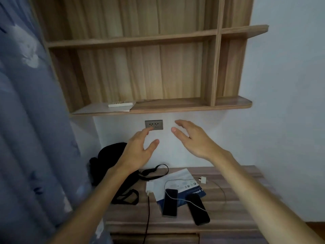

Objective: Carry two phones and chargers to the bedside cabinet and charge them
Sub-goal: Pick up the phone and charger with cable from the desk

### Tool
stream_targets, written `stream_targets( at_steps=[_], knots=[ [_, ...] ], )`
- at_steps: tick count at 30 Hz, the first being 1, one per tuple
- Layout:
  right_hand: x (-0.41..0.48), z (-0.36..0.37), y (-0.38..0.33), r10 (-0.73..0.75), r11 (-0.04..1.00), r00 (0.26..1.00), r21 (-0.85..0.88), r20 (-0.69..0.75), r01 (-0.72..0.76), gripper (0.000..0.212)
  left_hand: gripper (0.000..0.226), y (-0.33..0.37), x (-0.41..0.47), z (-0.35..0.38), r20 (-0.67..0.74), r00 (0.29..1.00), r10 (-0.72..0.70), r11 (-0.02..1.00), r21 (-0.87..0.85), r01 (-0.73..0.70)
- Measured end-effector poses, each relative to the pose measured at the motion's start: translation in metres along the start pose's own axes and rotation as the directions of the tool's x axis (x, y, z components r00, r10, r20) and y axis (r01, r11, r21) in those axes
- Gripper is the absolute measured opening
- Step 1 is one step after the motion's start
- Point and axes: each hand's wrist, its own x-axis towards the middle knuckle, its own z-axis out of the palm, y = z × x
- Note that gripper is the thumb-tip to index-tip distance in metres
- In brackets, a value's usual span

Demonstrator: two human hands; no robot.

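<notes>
Two dark phones lie side by side on the wooden bedside cabinet (pixel 228 213): the left phone (pixel 170 202) and the right phone (pixel 198 209). A thin white cable (pixel 186 201) runs across both. A white charger plug (pixel 203 179) lies behind them; another white charger (pixel 149 188) with a black cable sits to the left. A grey wall socket (pixel 154 124) is above. My left hand (pixel 139 148) is raised with its fingers relaxed, fingertips just in front of the socket. My right hand (pixel 191 138) hovers flat and empty to the right of it.
A black bag (pixel 109 155) with straps lies at the cabinet's back left. A white and blue packet (pixel 179 180) is under the phones. A wooden shelf unit (pixel 158 104) with a white remote (pixel 120 104) hangs above. A blue curtain (pixel 35 138) fills the left.
</notes>
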Motion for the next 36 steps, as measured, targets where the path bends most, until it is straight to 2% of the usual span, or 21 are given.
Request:
stream_targets(
  at_steps=[11,21,27,36],
  knots=[
    [0.071,0.028,0.092,-0.003,1.000,0.997,0.011,0.082,0.002,0.051,0.051,-0.051,0.072,0.058,0.014,0.993,-0.115,0.993,-0.013,0.115],
    [0.118,0.084,0.144,0.066,0.998,0.993,0.005,0.094,-0.066,0.049,0.046,-0.137,0.115,0.101,0.082,0.978,-0.189,0.980,-0.053,0.194],
    [0.135,0.123,0.173,0.128,0.991,0.988,0.014,0.087,-0.130,0.047,0.045,-0.180,0.133,0.129,0.164,0.963,-0.213,0.969,-0.092,0.230],
    [0.106,0.192,0.225,0.289,0.952,0.933,0.042,0.212,-0.305,0.046,0.047,-0.232,0.122,0.184,0.335,0.893,-0.302,0.929,-0.105,0.354]
  ],
)
